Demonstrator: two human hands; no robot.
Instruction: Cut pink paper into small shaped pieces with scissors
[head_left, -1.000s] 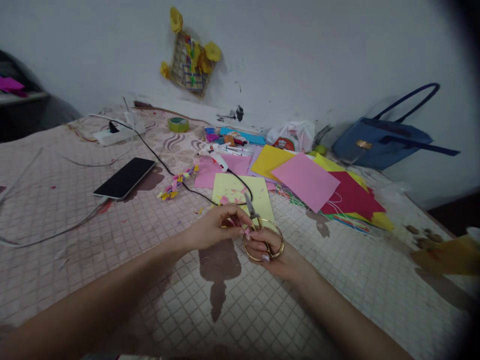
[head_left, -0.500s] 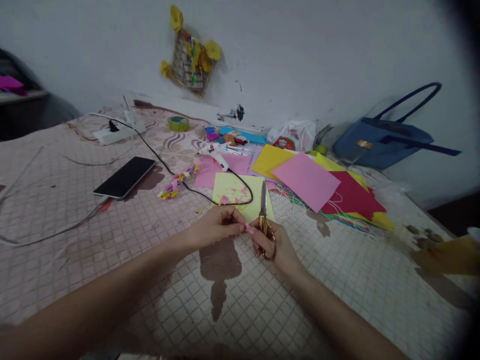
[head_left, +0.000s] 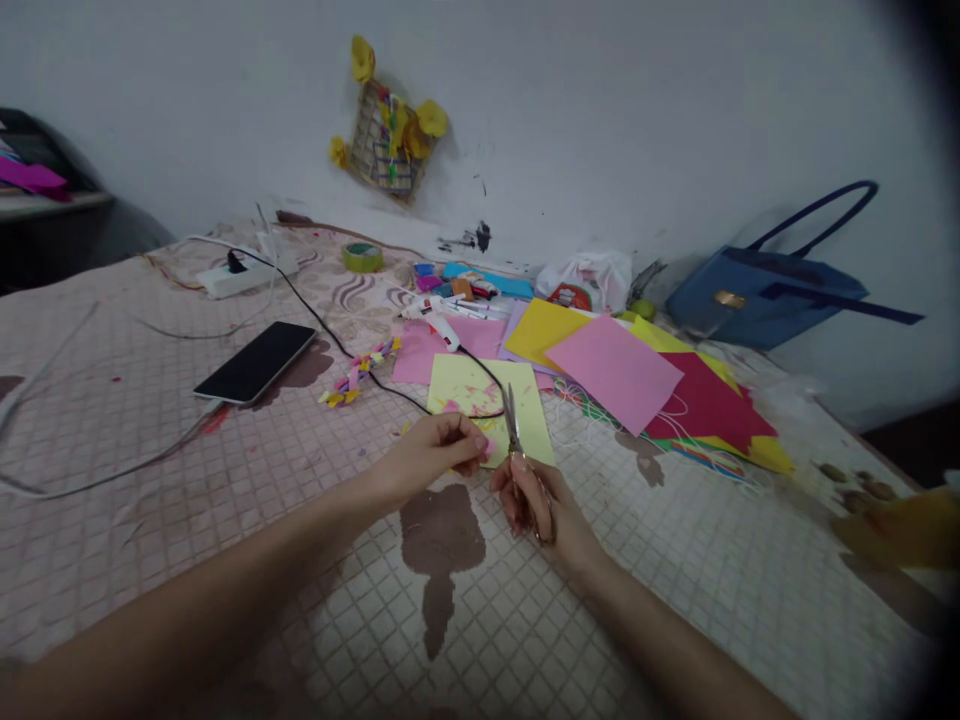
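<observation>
My left hand (head_left: 442, 448) pinches a small pink paper piece (head_left: 489, 447) at its fingertips, over the near edge of a pale yellow sheet (head_left: 534, 415). Just to its right, my right hand (head_left: 536, 500) is closed round the gold handles of the scissors (head_left: 512, 420), whose blades point away from me and stand slightly apart. The two hands do not touch. Small pink and yellow scraps lie on the pale yellow sheet, and a black cord crosses it.
A white glue gun (head_left: 439, 325) lies beyond the sheet. Coloured papers (head_left: 615, 370) and string are at the right, a blue bag (head_left: 765, 290) behind them. At the left are a phone (head_left: 256, 362), a power strip (head_left: 240, 275) and a paper garland (head_left: 360, 372).
My hands have moved apart, and the pink piece is now only in my left fingers. The scissors have tilted left, with their blades slightly parted. The view has shifted a little.
</observation>
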